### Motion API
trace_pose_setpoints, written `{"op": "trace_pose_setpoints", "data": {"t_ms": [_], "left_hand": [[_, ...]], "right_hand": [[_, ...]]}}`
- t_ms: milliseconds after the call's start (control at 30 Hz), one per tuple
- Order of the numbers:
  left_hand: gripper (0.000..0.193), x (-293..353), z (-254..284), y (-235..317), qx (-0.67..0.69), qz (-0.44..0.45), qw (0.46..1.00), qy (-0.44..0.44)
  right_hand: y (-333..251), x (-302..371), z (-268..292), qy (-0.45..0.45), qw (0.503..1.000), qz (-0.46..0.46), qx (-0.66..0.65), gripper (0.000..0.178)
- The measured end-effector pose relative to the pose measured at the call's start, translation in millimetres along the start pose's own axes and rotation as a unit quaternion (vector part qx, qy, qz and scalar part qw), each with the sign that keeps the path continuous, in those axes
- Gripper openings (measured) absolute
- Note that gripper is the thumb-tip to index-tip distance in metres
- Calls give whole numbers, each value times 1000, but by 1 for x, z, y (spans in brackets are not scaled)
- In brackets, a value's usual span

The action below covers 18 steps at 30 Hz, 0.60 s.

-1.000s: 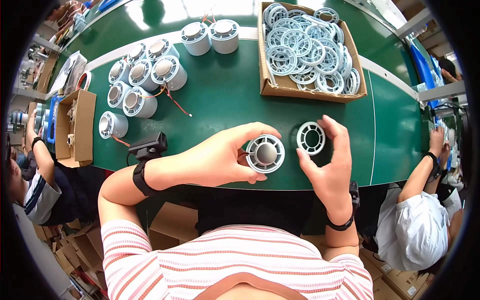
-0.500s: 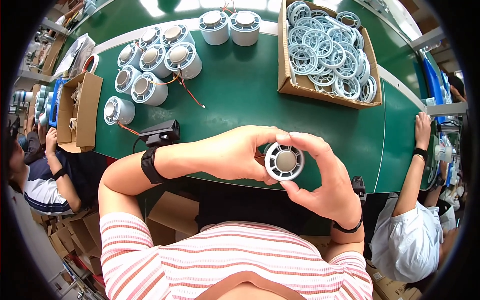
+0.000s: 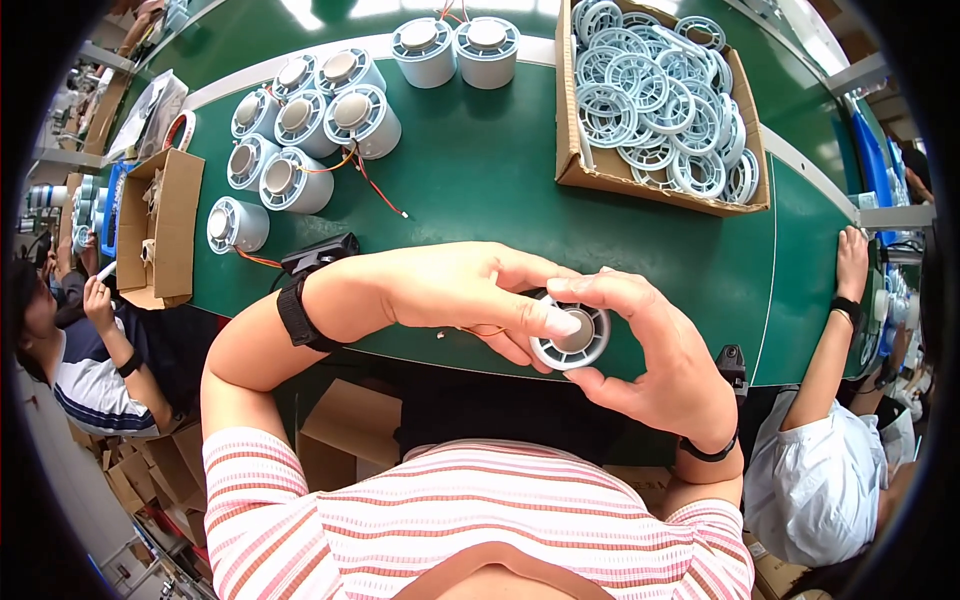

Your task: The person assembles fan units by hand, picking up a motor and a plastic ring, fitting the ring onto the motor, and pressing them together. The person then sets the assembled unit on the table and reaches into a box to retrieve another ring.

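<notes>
Between my hands, above the near edge of the table, is a round motor housing with a grey metal centre and a pale slotted ring, its face turned up. My left hand grips it from the left, thumb pressed on the grey centre and the other fingers partly hidden behind. From the right, my right hand curls round its rim with thumb and fingers. A thin wire shows under my left hand. Several similar motor housings stand to the left on the table, some with red wires.
A cardboard box of pale blue slotted rings stands at the far right of the green table. Another cardboard box sits at the left edge. People work at both sides; one person's forearm rests along the right edge.
My left thumb has moved onto the grey centre of the motor housing. My right fingers have shifted slightly round the rim, and the wire under my left hand now shows.
</notes>
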<state>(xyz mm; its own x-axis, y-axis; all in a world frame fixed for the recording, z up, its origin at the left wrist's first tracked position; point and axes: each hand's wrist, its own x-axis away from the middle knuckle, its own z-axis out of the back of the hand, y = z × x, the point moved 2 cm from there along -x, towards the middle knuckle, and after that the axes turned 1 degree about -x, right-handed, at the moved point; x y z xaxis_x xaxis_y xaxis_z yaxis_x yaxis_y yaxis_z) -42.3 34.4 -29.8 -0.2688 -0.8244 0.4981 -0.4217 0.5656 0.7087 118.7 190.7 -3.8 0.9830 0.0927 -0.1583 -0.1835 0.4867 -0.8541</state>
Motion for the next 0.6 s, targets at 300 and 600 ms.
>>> {"op": "trace_pose_setpoints", "data": {"t_ms": [300,600], "left_hand": [[54,-1,0,-3,17,-30,999,22],[26,98,-25,-1,-611,-287,460,577]], "right_hand": [[-3,0,-7,2,992,39,117,68],[-6,29,17,105,925,-20,365,66]]}}
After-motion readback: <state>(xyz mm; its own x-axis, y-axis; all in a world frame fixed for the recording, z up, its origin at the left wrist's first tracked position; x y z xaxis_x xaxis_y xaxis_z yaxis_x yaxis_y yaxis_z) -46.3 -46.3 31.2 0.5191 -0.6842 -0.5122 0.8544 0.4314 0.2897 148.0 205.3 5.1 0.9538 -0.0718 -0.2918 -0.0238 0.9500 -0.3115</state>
